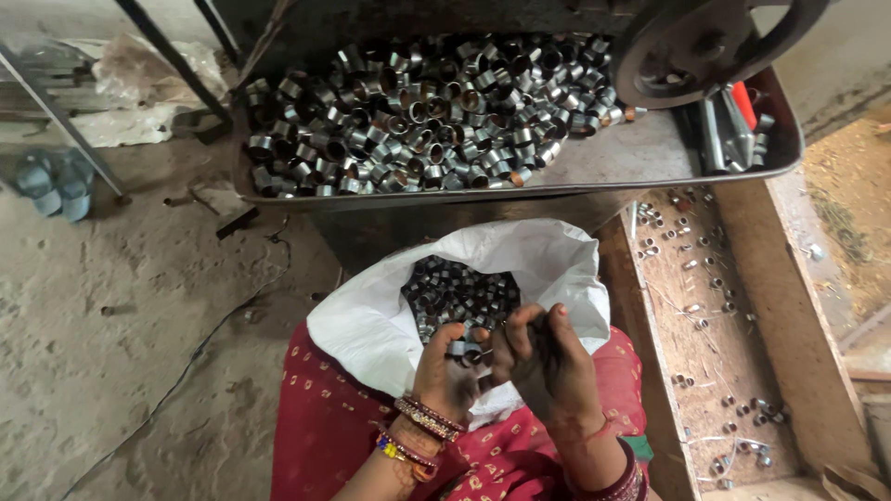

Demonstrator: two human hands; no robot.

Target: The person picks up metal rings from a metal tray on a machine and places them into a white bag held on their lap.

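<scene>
A small metal ring (461, 350) is being pinched between the bent fingers of the left hand (445, 369), just above the open mouth of a white sack (371, 320) that is being kept on the lap, over a red patterned garment (325, 422). The right hand (548, 357) is being held just beside the left, its fingers curled inward and its fingertips meeting the left hand at the ring; whether a second ring is being gripped by it cannot be told. The sack is being shown partly filled with more dark, shiny rings (455, 289), which are lying loose in its opening right behind the fingers. Bangles (422, 422) are being worn on the left wrist, and a red thread (594, 431) on the right. Beyond the sack, a large heap of the same rings (427, 111) is being held in a wide metal tray (640, 153), whose near part is lying bare. A dark wheel (687, 46) is being seen above the tray's right end, with a red-handled tool (744, 104) just beside it. To the right of the lap, a long wooden trough (789, 343) is being used as a bed for scattered rings and bits of wire. A pair of blue sandals (54, 184) is lying well apart on the dusty floor (111, 353) at the left
</scene>
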